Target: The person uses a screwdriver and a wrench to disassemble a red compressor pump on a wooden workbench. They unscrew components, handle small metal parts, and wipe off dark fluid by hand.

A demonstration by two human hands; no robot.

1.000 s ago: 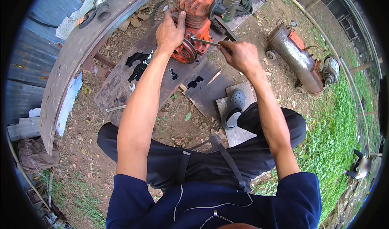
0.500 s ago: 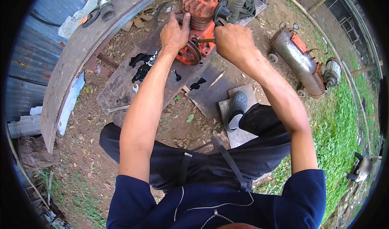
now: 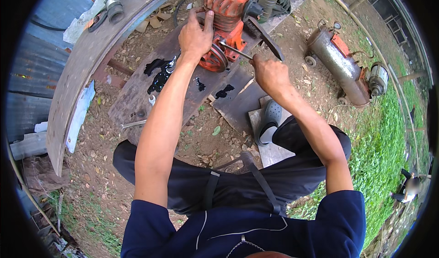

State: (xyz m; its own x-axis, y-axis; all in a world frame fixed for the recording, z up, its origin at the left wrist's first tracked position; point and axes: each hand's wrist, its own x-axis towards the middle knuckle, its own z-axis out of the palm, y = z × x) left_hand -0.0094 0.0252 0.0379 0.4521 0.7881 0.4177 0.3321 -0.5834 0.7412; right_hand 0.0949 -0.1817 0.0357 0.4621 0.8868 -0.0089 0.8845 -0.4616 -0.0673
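An orange compressor pump (image 3: 226,17) with a finned cylinder stands on a worn wooden board (image 3: 129,103). My left hand (image 3: 195,39) grips its left side, thumb against the fins; the other fingers are partly hidden behind it. My right hand (image 3: 270,73) is closed round the near end of a metal wrench (image 3: 237,52). The wrench's far end touches the lower pump body, just above the round orange pulley (image 3: 213,59). Leaning at the pump's right is a dark brush (image 3: 265,39) with a long handle. Black oil (image 3: 159,75) is spilled on the board.
Another wrench (image 3: 133,124) lies at the board's near end. A capped plastic bottle (image 3: 268,1) stands behind the pump. To the right is a rusty air tank (image 3: 337,59) on wheels. A curved wooden bench (image 3: 82,52) runs along the left. A person (image 3: 407,188) is far right.
My right hand has moved right and toward me, bringing the wrench's shaft into clearer view. The brush behind it is now uncovered. My left hand stays on the pump.
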